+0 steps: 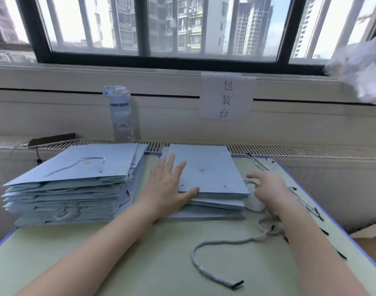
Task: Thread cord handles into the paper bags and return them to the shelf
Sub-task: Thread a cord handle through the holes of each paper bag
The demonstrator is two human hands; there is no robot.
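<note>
Window-side green table had left hand flat, fingers spread, on top unthreaded bag, prob. steadying it, right hand loosely curled over loose cords alongside (grip unclear), finished bags stacked further left.

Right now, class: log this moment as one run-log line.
left hand: flat on unthreaded bag stack | right hand: over loose cords, grip unclear | threaded bags: stacked at left

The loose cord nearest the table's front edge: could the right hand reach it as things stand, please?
Probably yes: the cord lies uncovered on the green mat beside that arm, and the right hand only has to draw back.
</note>
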